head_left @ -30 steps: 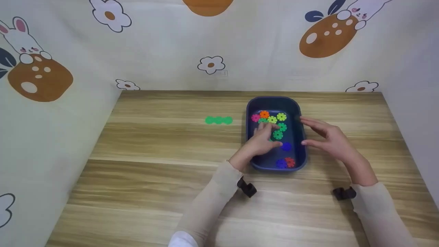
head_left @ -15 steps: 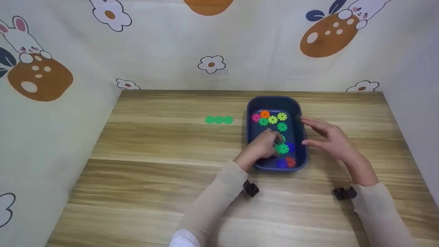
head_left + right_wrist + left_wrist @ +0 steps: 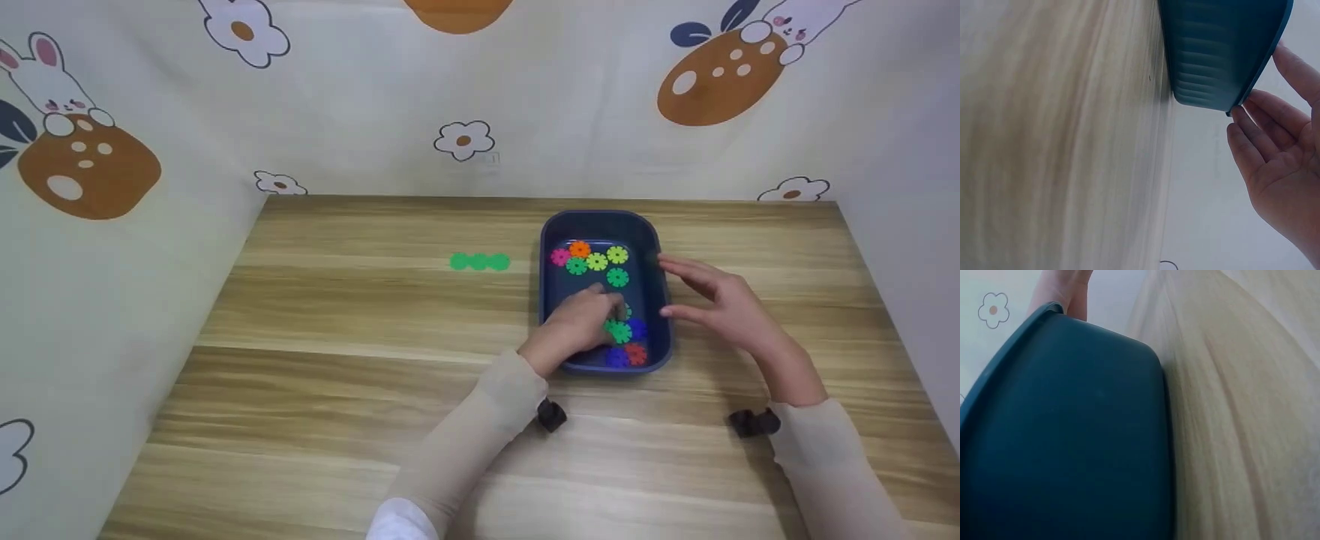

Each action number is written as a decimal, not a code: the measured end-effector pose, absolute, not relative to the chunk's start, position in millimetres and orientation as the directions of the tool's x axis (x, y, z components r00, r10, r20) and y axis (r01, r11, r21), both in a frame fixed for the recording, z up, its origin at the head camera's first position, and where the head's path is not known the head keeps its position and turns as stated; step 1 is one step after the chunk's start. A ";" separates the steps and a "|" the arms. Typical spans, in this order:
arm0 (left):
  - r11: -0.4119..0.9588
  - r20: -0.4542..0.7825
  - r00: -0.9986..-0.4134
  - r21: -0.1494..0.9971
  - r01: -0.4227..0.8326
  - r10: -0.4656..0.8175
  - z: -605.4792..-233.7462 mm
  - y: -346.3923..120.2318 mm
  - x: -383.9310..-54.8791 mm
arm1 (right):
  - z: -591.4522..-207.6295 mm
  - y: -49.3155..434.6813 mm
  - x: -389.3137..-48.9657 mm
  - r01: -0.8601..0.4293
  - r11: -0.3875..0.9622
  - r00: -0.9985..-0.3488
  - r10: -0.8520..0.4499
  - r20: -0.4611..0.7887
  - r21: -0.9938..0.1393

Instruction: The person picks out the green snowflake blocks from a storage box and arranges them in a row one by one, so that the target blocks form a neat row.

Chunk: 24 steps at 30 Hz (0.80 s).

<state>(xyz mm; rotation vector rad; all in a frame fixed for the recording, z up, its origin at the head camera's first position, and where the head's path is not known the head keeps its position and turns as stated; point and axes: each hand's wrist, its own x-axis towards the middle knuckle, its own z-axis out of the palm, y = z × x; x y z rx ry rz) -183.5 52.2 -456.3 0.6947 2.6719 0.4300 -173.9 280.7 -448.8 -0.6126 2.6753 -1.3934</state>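
Step in hand, as judged: notched discs are being handled inside a dark blue, rounded rectangular tray [image 3: 600, 223] on the wood-grain counter [image 3: 337, 300]. The next move appears to call for a sure pinch on one green piece, clear of its neighbours.

The left hand [image 3: 581, 321] reaches into the tray, fingers bent downward; whether they grip anything cannot be told, the tips being partly hidden. A bright green, flat notched disc [image 3: 619, 332] lies at the thumb side, against or over a deep blue notched disc [image 3: 638, 328]; a second green notched disc [image 3: 628, 310] shows partly behind the forefinger. The right hand [image 3: 712, 296] holds nothing, its fingers and thumb spread, nearly straight, tips at the tray's rim. A row of three green discs [image 3: 479, 262] lies on the counter, left of the tray
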 end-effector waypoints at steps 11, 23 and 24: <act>0.811 -0.208 -0.832 0.432 0.394 0.515 -454.9 51.7 -184.3 | -447.9 280.4 -173.5 -0.314 0.515 -0.921 -0.369 0.125 -0.798; 0.713 -0.150 -0.838 0.616 0.336 0.524 -451.9 49.8 -185.4 | -445.1 279.5 -172.4 -0.292 0.536 -0.925 -0.370 0.090 -0.792; 0.699 -0.138 -0.839 0.631 0.336 0.527 -451.5 49.2 -185.2 | -445.4 279.5 -172.4 -0.294 0.535 -0.924 -0.372 0.092 -0.792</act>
